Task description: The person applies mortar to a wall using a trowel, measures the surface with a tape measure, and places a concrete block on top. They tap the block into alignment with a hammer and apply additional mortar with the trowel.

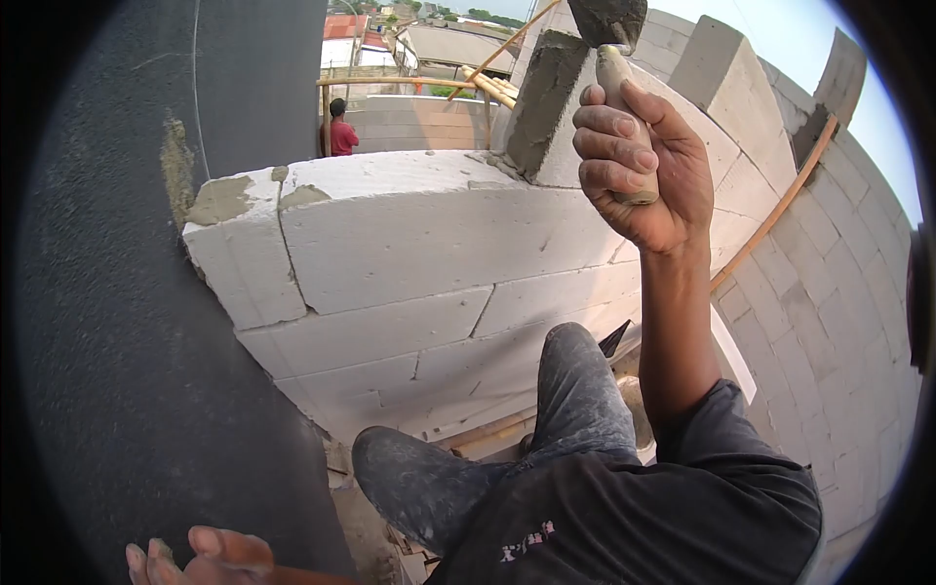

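Note:
My right hand [643, 161] is raised, its fingers wrapped round the wooden handle of a trowel [610, 21]. The blade points up and is cut off by the top of the view. Just behind it stands a pale block [565, 117] whose left end face is coated with grey mortar [548, 97]. That block sits on a wall of white blocks [390, 234], with mortar patches [219, 200] on the wall's left end. Low at the left, my left hand [210, 561] shows its fingers apart, near the dark wall, and holds nothing visible. The frame's bottom edge cuts it off.
A dark rendered wall [107, 322] rises close on the left. At right, a wooden pole [780, 210] leans before another block wall [829, 292]. A person in a red shirt [342, 136] is beyond the wall, near a bamboo rail [390, 82]. Rooftops lie farther off.

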Available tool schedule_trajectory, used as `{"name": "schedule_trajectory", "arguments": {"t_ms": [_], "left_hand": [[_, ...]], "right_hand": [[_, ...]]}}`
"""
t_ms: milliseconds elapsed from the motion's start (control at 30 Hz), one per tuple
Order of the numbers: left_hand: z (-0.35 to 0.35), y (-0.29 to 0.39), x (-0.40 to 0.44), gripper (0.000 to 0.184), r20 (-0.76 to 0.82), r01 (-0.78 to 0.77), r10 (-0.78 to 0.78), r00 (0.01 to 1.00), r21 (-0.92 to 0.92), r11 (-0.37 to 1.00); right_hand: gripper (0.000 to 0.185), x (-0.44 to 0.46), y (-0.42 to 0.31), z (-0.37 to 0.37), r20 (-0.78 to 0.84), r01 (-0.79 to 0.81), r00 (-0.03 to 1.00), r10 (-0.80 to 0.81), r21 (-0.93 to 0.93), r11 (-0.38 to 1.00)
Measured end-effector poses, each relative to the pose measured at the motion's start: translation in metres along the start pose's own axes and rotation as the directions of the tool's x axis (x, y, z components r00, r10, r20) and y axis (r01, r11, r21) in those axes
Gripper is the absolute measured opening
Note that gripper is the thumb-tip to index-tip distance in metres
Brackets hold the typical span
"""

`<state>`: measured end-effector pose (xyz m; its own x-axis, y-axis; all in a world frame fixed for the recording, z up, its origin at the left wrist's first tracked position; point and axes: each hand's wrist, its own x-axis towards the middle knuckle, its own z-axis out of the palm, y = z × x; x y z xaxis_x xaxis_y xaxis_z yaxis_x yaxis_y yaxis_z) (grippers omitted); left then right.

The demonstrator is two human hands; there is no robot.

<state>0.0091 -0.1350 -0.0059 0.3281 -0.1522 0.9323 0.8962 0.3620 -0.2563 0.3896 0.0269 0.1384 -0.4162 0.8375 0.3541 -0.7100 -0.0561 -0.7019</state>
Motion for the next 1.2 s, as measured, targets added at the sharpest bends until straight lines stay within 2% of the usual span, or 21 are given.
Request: {"name": "schedule_trajectory", "arguments": {"t_ms": [100, 167, 233, 300, 367, 533, 633, 700, 767, 800, 833, 867, 967, 1067, 1133, 1167, 1200], "left_hand": [[-0.002, 0.001, 0.0, 0.036, 0.019, 0.012, -0.012, 1.0, 0.002, 1.0], [-0.001, 0.003, 0.0, 0.035, 0.038, 0.013, -0.013, 0.999, -0.009, 1.0], [0.002, 0.003, 0.001, 0.034, 0.014, -0.007, 0.007, 1.0, -0.028, 1.0], [0.002, 0.003, 0.004, 0.033, 0.023, -0.017, 0.017, 1.0, -0.025, 1.0], [0.0, 0.004, 0.005, 0.033, 0.033, -0.024, 0.024, 0.999, -0.015, 1.0], [0.001, 0.006, 0.004, 0.03, 0.039, -0.018, 0.02, 0.999, -0.027, 0.999], [-0.001, 0.004, 0.002, 0.03, 0.055, -0.021, 0.023, 0.998, -0.027, 0.999], [-0.002, 0.005, 0.002, 0.031, 0.071, -0.028, 0.029, 0.997, -0.025, 0.999], [-0.002, 0.005, 0.002, 0.032, 0.083, -0.037, 0.038, 0.996, -0.02, 0.999], [-0.002, 0.004, 0.003, 0.033, 0.093, -0.043, 0.044, 0.995, -0.008, 0.999], [-0.002, 0.004, 0.003, 0.034, 0.103, -0.052, 0.051, 0.993, 0.005, 0.999], [-0.001, 0.005, 0.005, 0.034, 0.101, -0.061, 0.061, 0.993, 0.005, 0.998], [0.001, 0.006, 0.009, 0.035, 0.116, -0.086, 0.08, 0.99, 0.055, 0.995], [0.003, 0.008, 0.01, 0.036, 0.139, -0.112, 0.1, 0.985, 0.083, 0.99], [0.004, 0.008, 0.012, 0.038, 0.161, -0.139, 0.124, 0.979, 0.083, 0.987], [0.005, 0.009, 0.012, 0.038, 0.166, -0.168, 0.156, 0.974, 0.062, 0.984], [0.009, 0.013, 0.013, 0.039, 0.154, -0.164, 0.154, 0.976, 0.056, 0.985]], "right_hand": [[0.032, -0.011, 0.002, -0.007, 0.102, -0.012, 0.995, 0.018, -0.065, 0.998], [0.035, -0.024, 0.015, -0.017, 0.08, -0.116, 0.99, 0.115, 0.004, 0.993], [0.028, -0.033, 0.029, -0.031, -0.002, -0.209, 0.978, 0.209, 0.054, 0.976], [0.028, -0.043, 0.043, -0.042, -0.068, -0.252, 0.963, 0.26, 0.11, 0.961], [0.027, -0.053, 0.055, -0.058, -0.065, -0.295, 0.949, 0.307, 0.155, 0.943], [0.026, -0.076, 0.066, -0.076, -0.209, -0.272, 0.928, 0.309, 0.189, 0.944], [0.026, -0.09, 0.054, -0.063, -0.19, -0.238, 0.945, 0.268, 0.163, 0.957], [0.026, -0.094, 0.042, -0.053, -0.173, -0.212, 0.958, 0.227, 0.103, 0.972], [0.026, -0.097, 0.026, -0.041, -0.111, -0.178, 0.979, 0.17, -0.07, 0.981], [0.023, -0.1, 0.022, -0.038, -0.145, -0.166, 0.979, 0.142, -0.167, 0.972], [0.023, -0.106, 0.018, -0.037, -0.143, -0.163, 0.98, 0.14, -0.16, 0.974], [0.023, -0.114, 0.014, -0.037, -0.223, -0.189, 0.966, 0.129, -0.274, 0.943], [0.028, -0.143, 0.006, -0.05, -0.409, -0.267, 0.911, 0.053, -0.487, 0.831], [0.028, -0.185, -0.011, -0.077, -0.491, -0.344, 0.868, -0.073, -0.701, 0.625], [0.029, -0.224, -0.026, -0.097, -0.562, -0.428, 0.815, -0.145, -0.75, 0.504], [0.024, -0.247, -0.036, -0.109, -0.566, -0.471, 0.808, -0.165, -0.788, 0.396], [0.021, -0.262, -0.038, -0.115, -0.605, -0.501, 0.763, -0.228, -0.777, 0.381]]}}
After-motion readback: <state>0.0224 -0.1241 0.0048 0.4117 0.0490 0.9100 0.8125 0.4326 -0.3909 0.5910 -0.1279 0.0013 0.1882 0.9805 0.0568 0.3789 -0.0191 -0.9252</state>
